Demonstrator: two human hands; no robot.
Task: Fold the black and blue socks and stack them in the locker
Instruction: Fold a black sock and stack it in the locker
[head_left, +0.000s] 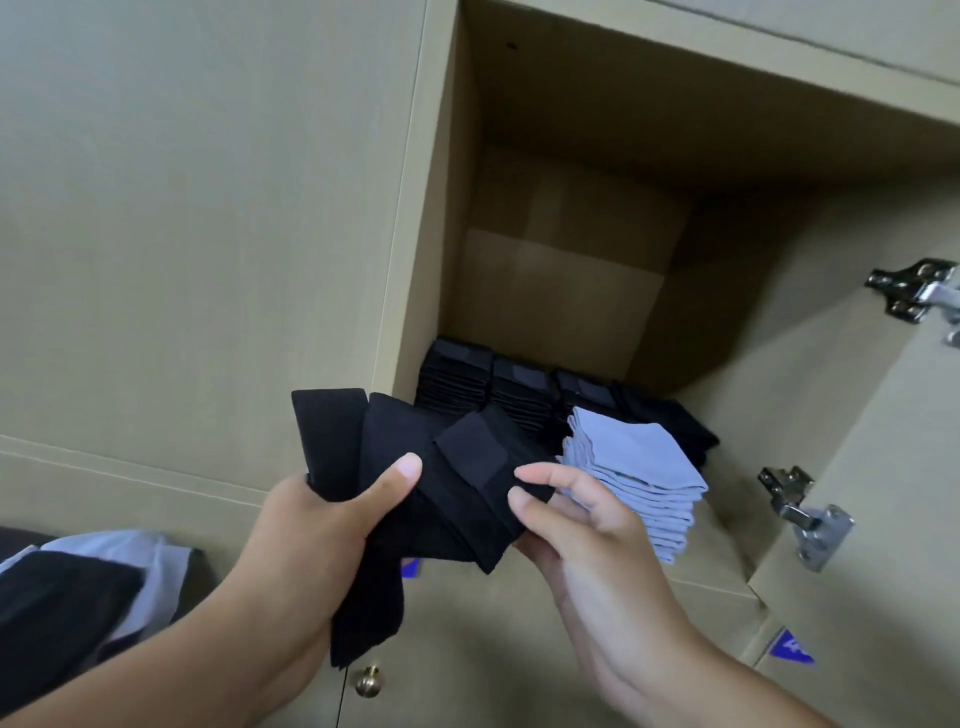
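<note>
Left hand (311, 525) gripping fanned black socks (415, 467), right hand (576, 514) pinching them, rear stacks (488, 384) dim

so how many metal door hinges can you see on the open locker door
2. The upper hinge sits at the right edge of the frame, partly cut off. The lower hinge is further down on the open door. Others may lie out of view.

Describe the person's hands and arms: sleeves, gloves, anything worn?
Both the left hand and right hand are bare: no gloves, rings, watch or wristbands visible. Forearms are bare to the frame edge, with no sleeves in view. Fingernails are short and unpainted.
</note>
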